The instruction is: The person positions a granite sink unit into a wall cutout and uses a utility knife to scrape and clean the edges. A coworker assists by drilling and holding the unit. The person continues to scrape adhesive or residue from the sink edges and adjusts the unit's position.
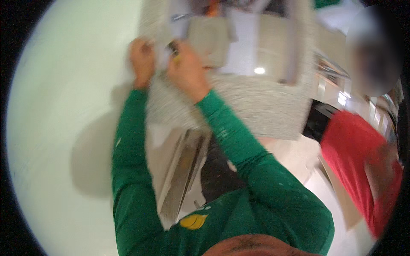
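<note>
My right hand (188,68) is closed around a small black-and-yellow hand tool (174,49); blur hides its exact kind. It is above the left side of a grey, streaked countertop (256,102). Close by on its left, my left hand (143,59) is at the seam between the countertop and the pale wall (64,85). Its fingers are curled together, and whatever they may hold cannot be made out. Just right of my right hand is a beige rectangular piece (209,40) with rounded corners.
Another person in a red top (354,158) stands at the right. A second beige panel (277,47) lies farther right on the countertop, with blurred items, one orange (212,8), at the far edge. Below the countertop, a long metal-edged channel (181,175) shows between my arms.
</note>
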`<move>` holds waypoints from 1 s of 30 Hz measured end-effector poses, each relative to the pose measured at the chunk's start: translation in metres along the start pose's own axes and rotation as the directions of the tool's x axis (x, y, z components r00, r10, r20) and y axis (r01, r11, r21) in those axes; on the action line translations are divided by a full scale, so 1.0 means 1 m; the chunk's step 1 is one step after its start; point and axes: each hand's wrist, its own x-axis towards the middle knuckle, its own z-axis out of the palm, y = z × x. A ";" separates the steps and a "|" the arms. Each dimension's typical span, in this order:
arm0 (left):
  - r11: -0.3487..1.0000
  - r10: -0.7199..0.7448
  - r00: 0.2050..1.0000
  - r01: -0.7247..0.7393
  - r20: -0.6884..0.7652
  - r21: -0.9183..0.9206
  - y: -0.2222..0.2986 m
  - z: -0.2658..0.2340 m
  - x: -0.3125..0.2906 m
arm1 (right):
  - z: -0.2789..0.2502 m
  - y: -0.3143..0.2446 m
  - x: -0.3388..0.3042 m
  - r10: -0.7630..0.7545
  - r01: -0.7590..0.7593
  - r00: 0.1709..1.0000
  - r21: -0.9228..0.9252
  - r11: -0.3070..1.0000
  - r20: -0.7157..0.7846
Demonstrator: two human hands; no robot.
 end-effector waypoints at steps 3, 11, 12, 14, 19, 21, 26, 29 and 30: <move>0.995 0.098 0.993 -0.099 -0.070 -0.024 -0.032 0.000 -0.014 | -0.045 0.024 -0.017 -0.158 0.149 0.975 -0.069 0.986 -0.157; 1.000 -0.002 0.995 0.002 0.100 -0.004 0.009 -0.019 -0.010 | -0.258 0.063 -0.027 -0.100 0.018 0.980 -0.419 0.908 -0.174; 1.000 0.015 0.996 -0.016 0.089 0.004 0.009 -0.016 -0.012 | -0.269 0.068 -0.029 -0.153 0.061 0.970 -0.422 0.905 -0.189; 0.998 0.049 0.996 -0.051 0.073 0.028 0.008 -0.009 -0.013 | -0.278 0.080 -0.035 -0.217 0.107 0.963 -0.513 0.852 -0.160; 0.999 -0.006 0.987 0.014 0.162 -0.048 0.003 -0.026 -0.014 | -0.261 0.072 -0.034 -0.103 0.037 0.991 -0.565 0.824 -0.085; 0.997 -0.048 0.981 0.059 0.186 -0.051 0.018 -0.030 -0.013 | -0.262 0.070 -0.036 -0.110 0.037 0.990 -0.577 0.816 -0.092; 0.991 0.063 0.993 -0.074 0.104 0.108 0.035 -0.029 -0.014 | -0.261 0.075 -0.034 -0.111 0.032 0.989 -0.580 0.814 -0.100; 0.976 0.071 0.992 -0.090 0.100 0.197 0.035 -0.020 -0.009 | -0.262 0.081 -0.031 -0.104 0.036 0.991 -0.584 0.811 -0.084; 0.971 0.072 0.992 -0.093 0.101 0.219 0.036 -0.018 -0.009 | -0.263 0.084 -0.032 -0.103 0.037 0.991 -0.584 0.811 -0.080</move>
